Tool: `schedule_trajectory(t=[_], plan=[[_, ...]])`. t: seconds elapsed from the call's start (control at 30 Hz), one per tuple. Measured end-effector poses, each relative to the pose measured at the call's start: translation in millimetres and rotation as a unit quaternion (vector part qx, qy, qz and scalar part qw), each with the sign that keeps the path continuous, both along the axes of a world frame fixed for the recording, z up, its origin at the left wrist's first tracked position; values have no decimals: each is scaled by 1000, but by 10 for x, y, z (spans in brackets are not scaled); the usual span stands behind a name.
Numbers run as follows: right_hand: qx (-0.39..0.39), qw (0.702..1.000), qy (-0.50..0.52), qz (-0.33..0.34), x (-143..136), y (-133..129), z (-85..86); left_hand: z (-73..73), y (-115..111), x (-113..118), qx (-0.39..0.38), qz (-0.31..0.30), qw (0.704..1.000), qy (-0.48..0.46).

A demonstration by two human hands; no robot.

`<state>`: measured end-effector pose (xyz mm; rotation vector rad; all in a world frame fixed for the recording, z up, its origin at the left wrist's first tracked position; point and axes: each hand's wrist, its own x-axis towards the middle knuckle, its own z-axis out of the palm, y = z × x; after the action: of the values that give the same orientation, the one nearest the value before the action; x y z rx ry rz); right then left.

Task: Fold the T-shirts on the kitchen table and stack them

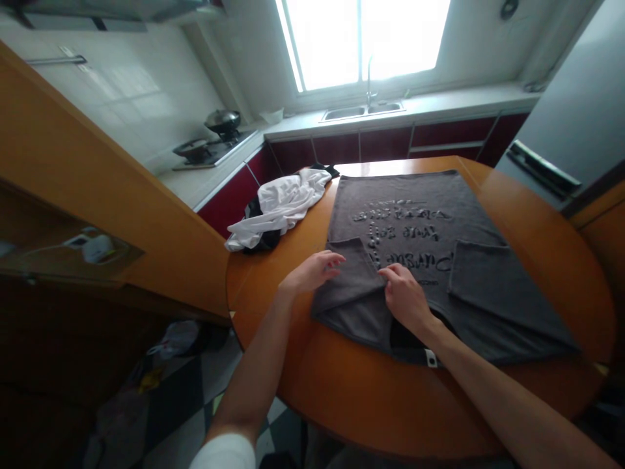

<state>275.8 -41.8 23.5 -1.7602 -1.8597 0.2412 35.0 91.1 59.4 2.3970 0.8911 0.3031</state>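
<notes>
A dark grey T-shirt [478,202] with raised dark lettering lies spread on the round wooden table, its collar towards me. Both sleeves are folded inward over the body. My right hand [405,296] pinches the inner edge of the left-side sleeve between thumb and fingers, just above the collar. At the outer edge of that same sleeve is my left hand [315,270], its fingers loosely curved and apart; whether they touch the cloth is hard to see. A small white tag shows by the collar, partly beside my right wrist.
A heap of white and black clothes [288,202] sits at the table's [351,397] far left edge. Beyond are a stove with pans [222,120], a sink [364,112] under the window and a fridge [561,111] on the right. Wooden shelving [161,189] stands left.
</notes>
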Motion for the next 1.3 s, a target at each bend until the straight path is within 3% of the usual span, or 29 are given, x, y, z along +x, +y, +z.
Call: schedule_trajectory(t=[0.1, 0.2, 0.27, 0.4, 0.57, 0.63, 0.77, 0.9, 1.0, 1.07, 1.2, 1.3], plan=[[21, 995, -25, 93, -54, -31, -3, -105, -171, 31, 62, -4, 998, -2], [-22, 986, -72, 147, -116, -85, -95, -253, -340, 35, 104, -14, 994, 30], [-61, 982, -100, 150, -141, -116, -167, -284, -386, -12, 96, -3, 995, 21], [-82, 977, -120, 154, -144, -132, -243, -235, -386, -170, 101, 83, 990, -47], [-71, 979, -117, 152, -129, -116, -278, -345, -494, -240, 106, 74, 990, 62], [-72, 980, -109, 153, -131, -107, -281, -370, -525, -228, 102, 91, 989, 53], [-78, 982, -90, 145, -135, -108, -166, -338, -570, -171, 133, 130, 982, 5], [-69, 985, -73, 141, -84, -223, 146, -324, -663, -108, 144, 45, 985, 82], [-55, 985, -50, 158, 59, -414, 369, -277, -739, -93, 175, 49, 979, 88], [-48, 985, -35, 162, 230, -567, 425, -252, -807, -86, 195, 37, 977, 82], [-23, 997, -24, 77, 727, -868, 273, -345, -996, -60, 204, -17, 973, 108], [2, 999, -16, -32, 1122, -1064, 60, -445, -1113, -32, 212, -1, 971, 111]])
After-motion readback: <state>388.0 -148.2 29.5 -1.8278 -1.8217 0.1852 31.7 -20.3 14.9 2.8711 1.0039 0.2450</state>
